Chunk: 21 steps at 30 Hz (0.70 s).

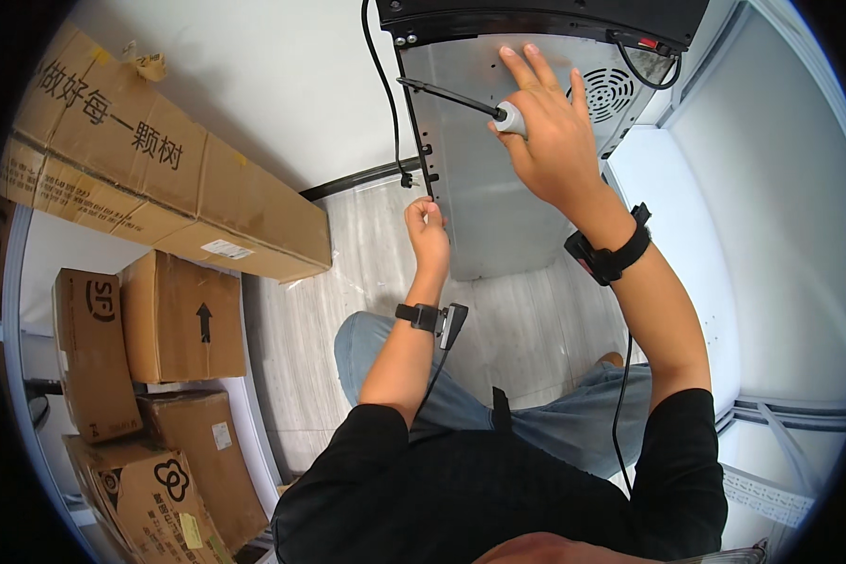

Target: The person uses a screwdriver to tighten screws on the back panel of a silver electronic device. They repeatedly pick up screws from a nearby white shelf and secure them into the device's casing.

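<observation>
A grey sheet-metal panel [493,188] with a round vent grille [602,96] forms the facing side of a black-topped appliance [536,17]. My right hand [556,146] lies over its upper part, fingers stretched out, with a screwdriver [461,98] held at its grey handle near the thumb. The dark shaft points left, its tip just past the panel's left edge. At that same edge, lower down, my left hand [427,230] is closed, fingers pinched together; anything inside them is hidden. Small holes and dark screws run along the edge above it.
A black power cord [392,103] hangs left of the panel, its plug [408,180] near my left hand. One long cardboard box [179,160] leans at the left, above several stacked cartons [186,320]. White shelving [696,244] stands to the right. Grey wood-look flooring [301,376] lies below.
</observation>
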### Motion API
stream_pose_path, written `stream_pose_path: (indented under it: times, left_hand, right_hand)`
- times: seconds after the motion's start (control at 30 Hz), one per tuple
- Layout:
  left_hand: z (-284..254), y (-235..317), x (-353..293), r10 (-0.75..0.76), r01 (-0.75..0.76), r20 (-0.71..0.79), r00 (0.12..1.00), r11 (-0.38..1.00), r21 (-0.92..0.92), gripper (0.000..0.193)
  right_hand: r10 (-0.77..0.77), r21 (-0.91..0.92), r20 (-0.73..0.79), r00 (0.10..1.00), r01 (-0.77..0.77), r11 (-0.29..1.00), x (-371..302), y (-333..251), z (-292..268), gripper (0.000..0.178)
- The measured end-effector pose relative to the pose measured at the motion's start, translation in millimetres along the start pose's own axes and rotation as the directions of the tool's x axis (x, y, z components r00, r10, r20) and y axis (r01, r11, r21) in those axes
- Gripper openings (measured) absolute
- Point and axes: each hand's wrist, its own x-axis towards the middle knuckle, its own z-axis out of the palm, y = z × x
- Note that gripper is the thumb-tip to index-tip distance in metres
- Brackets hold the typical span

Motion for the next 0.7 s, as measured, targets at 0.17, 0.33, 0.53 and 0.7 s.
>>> stream_pose_path:
  times: [0.17,0.33,0.53,0.7]
  left_hand:
    - [-9.7,-12.9,3.5,-0.015,-0.008,0.098,0.995,0.973,0.233,0.012]
    - [-2.4,-7.1,-3.5,0.024,-0.045,0.091,0.996,0.970,0.239,0.012]
    - [2.3,3.7,-13.2,0.116,-0.121,0.088,0.989,0.991,0.049,0.011]
    - [3.1,8.2,-5.4,0.099,-0.101,0.072,0.993,0.995,0.024,0.012]
  right_hand:
    - [0.020,0.007,0.012,1.000,-0.020,1.000,0.4,-0.8,0.1,0.018]
    - [0.010,0.026,-0.013,1.000,-0.010,1.000,0.7,-0.6,2.9,0.019]
    - [0.011,0.031,-0.036,0.999,-0.010,0.999,2.1,-0.3,3.0,0.018]
    - [0.012,0.031,-0.020,1.000,-0.011,0.999,1.7,0.1,1.1,0.019]
